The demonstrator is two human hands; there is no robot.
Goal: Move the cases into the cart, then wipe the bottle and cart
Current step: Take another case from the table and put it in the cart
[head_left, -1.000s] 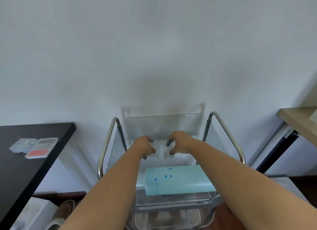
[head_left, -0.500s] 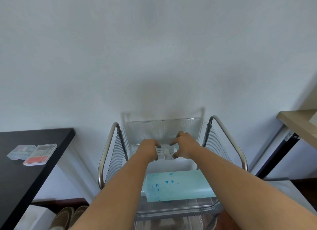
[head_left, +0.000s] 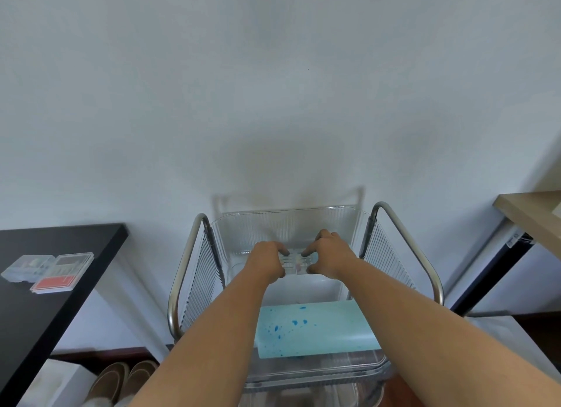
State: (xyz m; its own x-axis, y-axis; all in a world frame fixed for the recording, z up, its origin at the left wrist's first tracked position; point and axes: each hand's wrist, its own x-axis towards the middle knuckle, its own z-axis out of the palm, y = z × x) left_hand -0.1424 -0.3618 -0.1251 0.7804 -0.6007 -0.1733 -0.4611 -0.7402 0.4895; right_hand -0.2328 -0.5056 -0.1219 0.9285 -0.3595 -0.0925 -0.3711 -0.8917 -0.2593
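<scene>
A clear plastic cart (head_left: 288,224) with chrome side handles stands against the white wall. Both my hands reach into its top tray. My left hand (head_left: 268,262) and my right hand (head_left: 329,259) each pinch one end of a small clear case (head_left: 296,262) held low at the back of the tray. A pale blue cloth (head_left: 312,327) with dark blue spots lies in the tray's near half. Two more cases rest on the black table at the left: a clear one (head_left: 25,267) and a clear one with a red base (head_left: 62,271). I see no bottle.
The black table (head_left: 60,300) stands left of the cart, with a pair of tan shoes (head_left: 121,382) and a white box (head_left: 51,385) on the floor beneath. A light wooden tabletop (head_left: 534,218) juts in at the right edge.
My hands have moved further back into the tray, still holding the small case between them. The camera view has tilted up slightly.
</scene>
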